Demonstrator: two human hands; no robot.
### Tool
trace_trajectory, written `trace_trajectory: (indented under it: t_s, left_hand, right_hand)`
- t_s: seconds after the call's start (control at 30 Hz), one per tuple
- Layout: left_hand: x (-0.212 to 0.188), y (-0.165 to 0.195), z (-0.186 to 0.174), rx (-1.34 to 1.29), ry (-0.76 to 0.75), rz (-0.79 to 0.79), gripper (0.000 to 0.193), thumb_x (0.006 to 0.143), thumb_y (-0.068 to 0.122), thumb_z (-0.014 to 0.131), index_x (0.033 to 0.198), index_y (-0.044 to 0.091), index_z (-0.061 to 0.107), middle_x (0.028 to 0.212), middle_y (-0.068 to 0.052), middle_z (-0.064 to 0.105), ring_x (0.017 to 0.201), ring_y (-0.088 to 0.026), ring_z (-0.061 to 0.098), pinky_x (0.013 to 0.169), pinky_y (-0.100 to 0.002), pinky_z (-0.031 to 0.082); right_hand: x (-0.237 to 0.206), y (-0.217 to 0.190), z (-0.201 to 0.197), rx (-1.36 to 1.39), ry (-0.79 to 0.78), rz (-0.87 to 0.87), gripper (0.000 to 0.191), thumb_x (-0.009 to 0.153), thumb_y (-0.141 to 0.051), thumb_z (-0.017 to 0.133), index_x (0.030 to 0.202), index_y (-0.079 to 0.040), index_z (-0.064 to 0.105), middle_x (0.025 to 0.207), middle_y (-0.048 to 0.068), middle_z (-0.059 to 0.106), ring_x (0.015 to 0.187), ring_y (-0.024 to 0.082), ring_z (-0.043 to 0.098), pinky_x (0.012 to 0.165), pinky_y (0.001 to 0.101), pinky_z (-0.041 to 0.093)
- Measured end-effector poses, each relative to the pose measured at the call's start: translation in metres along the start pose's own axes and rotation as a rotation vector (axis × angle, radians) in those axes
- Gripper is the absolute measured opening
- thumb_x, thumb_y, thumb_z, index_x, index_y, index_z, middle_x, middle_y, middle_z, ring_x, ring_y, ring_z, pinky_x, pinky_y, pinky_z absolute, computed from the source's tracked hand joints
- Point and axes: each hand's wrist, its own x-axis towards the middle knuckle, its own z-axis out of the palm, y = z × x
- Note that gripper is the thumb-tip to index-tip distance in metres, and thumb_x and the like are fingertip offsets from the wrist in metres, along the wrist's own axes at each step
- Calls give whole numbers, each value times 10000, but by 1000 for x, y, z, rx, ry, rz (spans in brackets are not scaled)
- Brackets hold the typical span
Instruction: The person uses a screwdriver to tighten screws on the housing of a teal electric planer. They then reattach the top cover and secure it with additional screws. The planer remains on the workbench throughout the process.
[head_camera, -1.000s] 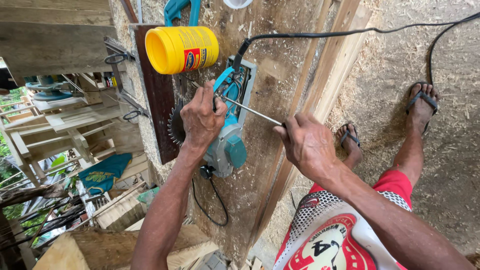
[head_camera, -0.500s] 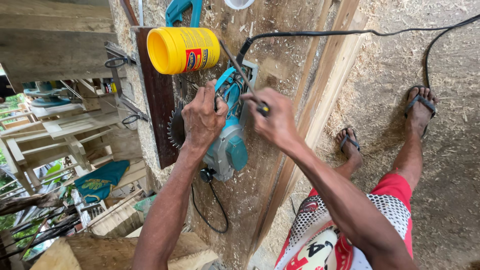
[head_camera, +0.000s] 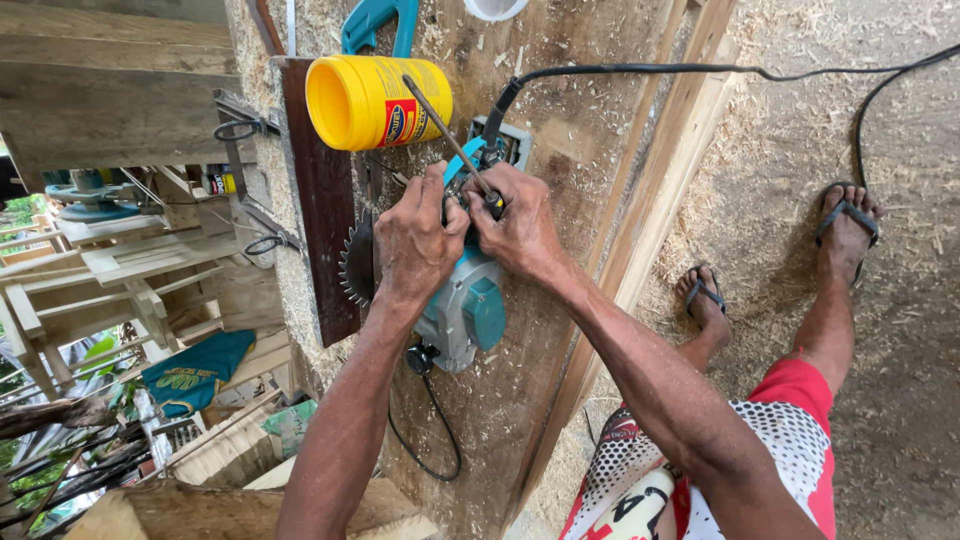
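Sawdust-strewn counter (head_camera: 590, 130) carries it all. The teal circular saw (head_camera: 465, 305) lies on its side, blade (head_camera: 357, 262) exposed for access. Yellow can (head_camera: 372, 100) lies tipped just above. Left hand (head_camera: 415, 240) clamps the saw body, steadying it; right hand (head_camera: 515, 225) grips a thin metal rod (head_camera: 445, 130), angled into the saw's housing.

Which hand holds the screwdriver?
The right hand: its grip closes on the screwdriver. The left hand rests on the teal saw.

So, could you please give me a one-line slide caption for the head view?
Both hands, left hand and right hand, on a teal circular saw lying on a sawdust-covered workbench beside a yellow can.
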Motion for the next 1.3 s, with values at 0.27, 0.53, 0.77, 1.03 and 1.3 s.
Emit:
trace_trajectory:
  t_s: [0.27,0.53,0.77,1.03,1.3]
  left_hand:
    - [-1,-2,-1,-27,-29,10,456,925,91,623,1365,-8,555,1041,-210,660,857,-431,684,724,-522,558]
    - [1,-4,-4,-58,-42,5,470,907,92,625,1358,-17,547,1112,-226,668,912,-433,694,749,-508,569]
    - [3,0,-3,-43,-34,-30,443,916,103,632,1341,-2,567,1089,-213,684,892,-428,699,751,-506,569]
    - [6,8,-7,-75,-20,-77,417,899,96,640,1310,41,591,1079,-186,705,869,-405,714,729,-496,573]
    - [8,10,-6,-70,-25,-121,413,892,102,649,1300,49,614,1085,-173,712,897,-395,722,752,-490,582]
  right_hand:
    - [6,4,-2,30,-53,66,83,846,-64,708,884,5,683,819,134,692,738,247,704,686,365,546]
    - [8,3,1,38,-46,152,130,827,-109,714,877,9,690,781,116,698,702,189,683,678,344,546]
    - [9,5,1,53,-58,172,131,832,-116,711,883,4,704,783,106,710,705,177,694,681,331,555]
    - [10,6,-4,70,-79,209,121,829,-111,719,881,-2,722,774,98,720,692,143,683,660,319,552]
    - [6,5,0,164,-35,322,130,897,-124,728,968,-25,775,788,48,735,693,80,645,600,289,521]
